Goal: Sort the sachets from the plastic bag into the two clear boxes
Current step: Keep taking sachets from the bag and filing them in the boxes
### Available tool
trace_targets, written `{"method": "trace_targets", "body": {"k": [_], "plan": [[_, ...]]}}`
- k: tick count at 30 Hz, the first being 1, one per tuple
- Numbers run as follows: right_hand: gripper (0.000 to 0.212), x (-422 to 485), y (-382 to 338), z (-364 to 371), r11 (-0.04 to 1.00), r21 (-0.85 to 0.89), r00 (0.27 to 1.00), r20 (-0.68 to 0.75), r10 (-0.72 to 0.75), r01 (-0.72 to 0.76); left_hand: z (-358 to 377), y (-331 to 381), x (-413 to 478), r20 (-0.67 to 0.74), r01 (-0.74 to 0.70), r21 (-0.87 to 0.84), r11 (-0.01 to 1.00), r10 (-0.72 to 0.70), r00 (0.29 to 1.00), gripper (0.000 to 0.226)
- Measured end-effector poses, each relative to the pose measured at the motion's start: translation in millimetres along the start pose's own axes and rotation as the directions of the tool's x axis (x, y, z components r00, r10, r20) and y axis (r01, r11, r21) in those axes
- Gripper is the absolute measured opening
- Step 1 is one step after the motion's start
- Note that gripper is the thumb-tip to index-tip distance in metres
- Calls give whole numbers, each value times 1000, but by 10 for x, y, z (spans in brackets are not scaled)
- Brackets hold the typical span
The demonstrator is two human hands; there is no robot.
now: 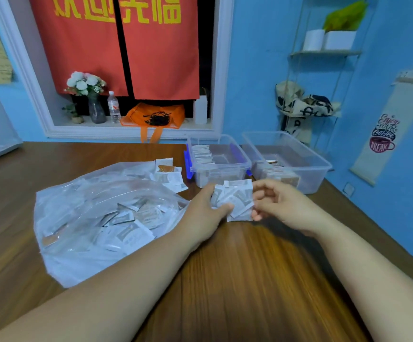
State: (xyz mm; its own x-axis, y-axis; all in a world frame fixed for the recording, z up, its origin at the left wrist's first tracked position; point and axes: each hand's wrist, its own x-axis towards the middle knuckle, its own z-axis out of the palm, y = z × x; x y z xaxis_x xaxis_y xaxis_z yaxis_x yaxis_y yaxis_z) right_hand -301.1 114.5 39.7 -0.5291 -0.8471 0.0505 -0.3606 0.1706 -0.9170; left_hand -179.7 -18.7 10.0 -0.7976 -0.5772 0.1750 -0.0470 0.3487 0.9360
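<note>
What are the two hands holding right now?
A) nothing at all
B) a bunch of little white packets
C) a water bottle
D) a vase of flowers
B: the left hand and the right hand both grip a bundle of small white sachets between them, above the brown wooden table.

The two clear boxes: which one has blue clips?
The left box, nearer the plastic bag; the right box shows no clips.
</note>
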Motion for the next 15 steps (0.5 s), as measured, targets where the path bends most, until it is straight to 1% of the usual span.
{"method": "trace_targets", "body": {"k": [3, 5, 7, 11, 13, 15], "plan": [[33, 34, 3, 18, 999, 21, 999, 19, 43, -44, 6, -31, -15, 34, -16, 75, 997, 13, 999, 31], [32, 38, 6, 46, 998, 15, 997, 39, 67, -67, 7, -44, -6, 40, -32, 125, 992, 27, 999, 36], [31, 42, 20, 81, 998, -29, 999, 23, 49, -48, -2, -53, 1, 63, -41, 155, 987, 32, 998, 36], [43, 66, 54, 144, 964, -256, 996, -45, -80, 66, 4, -67, -8, 119, -64, 191, 979, 42, 992, 33], [54, 80, 80, 157, 916, -385, 990, -42, -135, 109, 9, -67, -17, 125, -78, 192, 978, 54, 991, 30], [62, 78, 84, 151, 880, -460, 989, -16, -144, 121, 8, -56, -25, 129, -93, 210, 973, 67, 989, 29]]}}
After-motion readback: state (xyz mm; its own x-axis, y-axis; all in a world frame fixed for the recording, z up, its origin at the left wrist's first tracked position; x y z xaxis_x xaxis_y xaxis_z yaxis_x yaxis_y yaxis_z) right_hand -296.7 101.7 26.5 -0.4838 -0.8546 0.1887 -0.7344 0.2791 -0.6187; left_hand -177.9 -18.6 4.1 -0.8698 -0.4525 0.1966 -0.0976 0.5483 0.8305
